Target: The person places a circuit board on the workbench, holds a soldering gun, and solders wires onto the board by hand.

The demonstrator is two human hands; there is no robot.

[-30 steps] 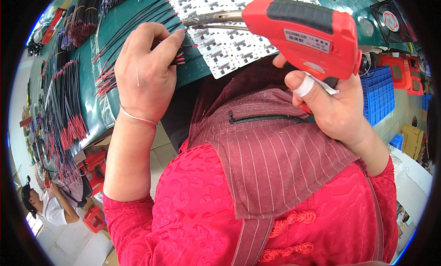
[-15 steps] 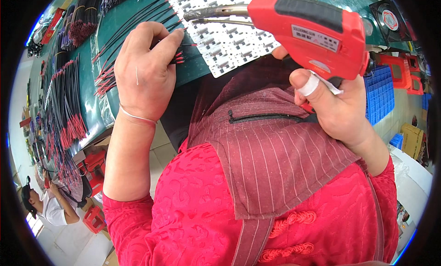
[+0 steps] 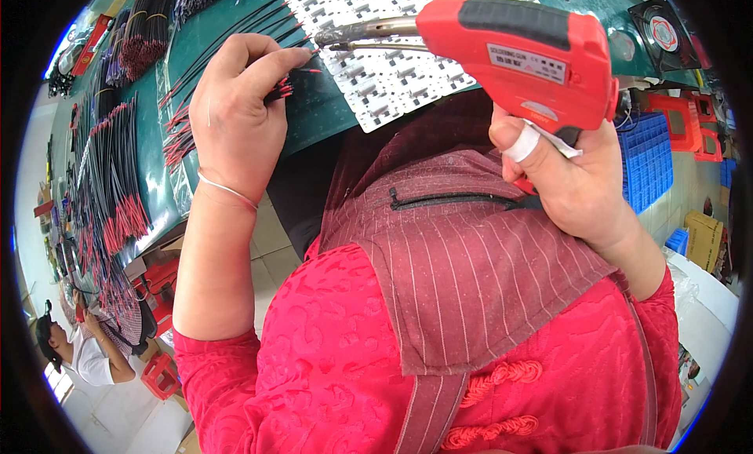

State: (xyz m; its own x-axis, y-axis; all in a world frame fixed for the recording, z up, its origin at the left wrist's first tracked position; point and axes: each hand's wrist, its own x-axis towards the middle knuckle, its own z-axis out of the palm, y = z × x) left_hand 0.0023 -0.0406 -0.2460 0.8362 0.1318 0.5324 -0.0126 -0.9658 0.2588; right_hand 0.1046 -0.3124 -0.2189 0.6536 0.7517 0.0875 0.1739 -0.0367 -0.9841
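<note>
My right hand (image 3: 565,167) grips a red and black soldering gun (image 3: 518,58), with white tape wrapped round the thumb. The gun's metal tip points left and reaches the left edge of a white panel of small circuit boards (image 3: 384,77). Close to that tip, my left hand (image 3: 239,113) pinches a thin red and black wire (image 3: 307,54) between thumb and forefinger. More red-tipped wires (image 3: 179,144) lie under and beside this hand, some poking out past the palm. Further wires run from the panel's upper left edge across the green table. The exact joint at the tip is too small to make out.
Bundles of dark wires (image 3: 118,171) with red ends hang along the table's left side, and more bundles (image 3: 145,30) lie at the far left. A black fan (image 3: 665,34) sits at the far right, above red stools and a blue crate (image 3: 648,160). Another person (image 3: 82,348) is at lower left.
The soldering gun has shifted slightly left and down. My left hand has moved a little left, still pinching the wire.
</note>
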